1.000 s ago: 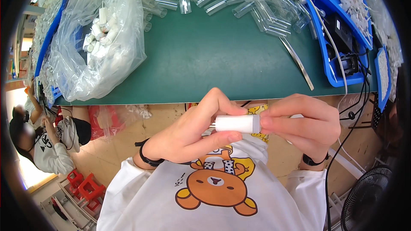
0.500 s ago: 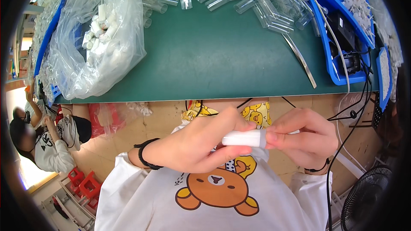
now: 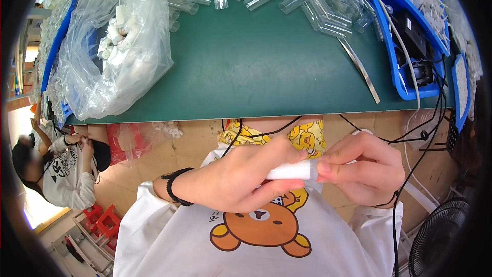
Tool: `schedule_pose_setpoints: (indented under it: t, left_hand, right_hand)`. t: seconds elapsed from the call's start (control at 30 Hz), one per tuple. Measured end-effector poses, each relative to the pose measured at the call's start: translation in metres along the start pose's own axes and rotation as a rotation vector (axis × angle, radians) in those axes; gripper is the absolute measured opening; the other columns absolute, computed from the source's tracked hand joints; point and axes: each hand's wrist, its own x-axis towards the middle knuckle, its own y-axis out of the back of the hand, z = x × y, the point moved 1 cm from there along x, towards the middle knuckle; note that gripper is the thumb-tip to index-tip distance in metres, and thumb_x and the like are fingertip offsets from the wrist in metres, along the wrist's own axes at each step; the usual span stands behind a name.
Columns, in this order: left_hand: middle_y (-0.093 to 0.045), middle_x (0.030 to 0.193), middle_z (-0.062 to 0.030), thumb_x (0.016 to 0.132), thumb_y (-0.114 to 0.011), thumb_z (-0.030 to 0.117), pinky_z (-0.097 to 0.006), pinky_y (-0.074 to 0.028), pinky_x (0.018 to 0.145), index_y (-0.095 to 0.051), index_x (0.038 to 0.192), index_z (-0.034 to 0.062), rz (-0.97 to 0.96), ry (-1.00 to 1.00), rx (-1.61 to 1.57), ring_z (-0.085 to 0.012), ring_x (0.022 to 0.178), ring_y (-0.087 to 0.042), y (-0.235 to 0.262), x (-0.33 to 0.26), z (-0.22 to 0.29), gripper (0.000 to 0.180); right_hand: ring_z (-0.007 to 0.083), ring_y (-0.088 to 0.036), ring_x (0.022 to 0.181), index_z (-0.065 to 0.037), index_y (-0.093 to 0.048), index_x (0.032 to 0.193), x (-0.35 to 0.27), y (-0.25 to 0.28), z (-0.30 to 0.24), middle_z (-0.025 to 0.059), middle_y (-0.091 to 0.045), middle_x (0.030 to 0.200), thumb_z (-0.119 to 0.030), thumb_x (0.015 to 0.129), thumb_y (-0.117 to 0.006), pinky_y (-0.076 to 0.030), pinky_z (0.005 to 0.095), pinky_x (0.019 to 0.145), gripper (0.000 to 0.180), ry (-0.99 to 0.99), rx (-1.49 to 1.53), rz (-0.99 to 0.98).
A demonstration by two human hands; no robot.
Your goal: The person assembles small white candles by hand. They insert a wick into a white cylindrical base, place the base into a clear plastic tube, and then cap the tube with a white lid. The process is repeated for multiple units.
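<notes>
My left hand (image 3: 243, 174) is closed around a short white tube (image 3: 289, 171), thumb above and fingers below. It lies level in front of my shirt, just off the table's near edge. At the tube's right end shows a greyish, see-through rim. My right hand (image 3: 365, 168) pinches that end between thumb and fingertips; a bit of something white shows behind its fingers. What lies inside the right hand's grip is hidden.
On the green table (image 3: 246, 72) lie a clear plastic bag (image 3: 138, 79) holding white tubes, a heap of clear tubes (image 3: 292, 2), and tweezers (image 3: 360, 72). Blue trays (image 3: 405, 92) stand right. Black cables (image 3: 435, 107) hang beside a fan (image 3: 438, 238). Another person (image 3: 64, 172) sits left.
Both hands keep their hold on the white tube, shifting only very slightly. The other person's hands have moved.
</notes>
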Motion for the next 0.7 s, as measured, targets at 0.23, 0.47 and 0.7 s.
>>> schedule_pose_setpoints:
  t: [0.23, 0.47, 0.7]
  left_hand:
    - [-0.058, 0.080, -0.0111, 0.088, -0.060, 0.012, -0.029, -0.046, 0.055, -0.047, 0.103, -0.0037, 0.082, 0.073, -0.111, -0.0194, 0.064, -0.061, -0.007, 0.001, -0.006, 0.025]
    - [-0.052, 0.071, -0.0016, 0.095, -0.048, 0.017, -0.024, -0.039, 0.053, -0.049, 0.094, 0.0008, 0.097, 0.272, -0.280, -0.0069, 0.060, -0.050, -0.005, 0.009, -0.015, 0.016]
    - [-0.052, 0.070, -0.0034, 0.097, -0.045, 0.019, -0.026, -0.039, 0.052, -0.050, 0.093, 0.0017, 0.083, 0.328, -0.324, -0.0102, 0.055, -0.049, -0.003, 0.004, -0.013, 0.019]
  right_hand:
    - [0.0128, -0.056, 0.058, 0.001, -0.070, 0.080, 0.003, 0.005, 0.003, 0.0086, -0.059, 0.072, 0.003, 0.069, -0.073, -0.040, 0.0220, 0.046, 0.012, -0.100, -0.020, -0.017]
    - [0.0166, -0.060, 0.063, 0.000, -0.071, 0.086, 0.005, 0.010, 0.019, 0.0100, -0.064, 0.080, 0.003, 0.068, -0.073, -0.044, 0.0236, 0.052, 0.019, -0.252, 0.113, 0.019]
    - [0.0162, -0.062, 0.067, 0.001, -0.071, 0.088, 0.011, 0.009, 0.011, 0.0101, -0.064, 0.080, 0.003, 0.067, -0.073, -0.047, 0.0242, 0.055, 0.021, -0.157, 0.002, -0.052]
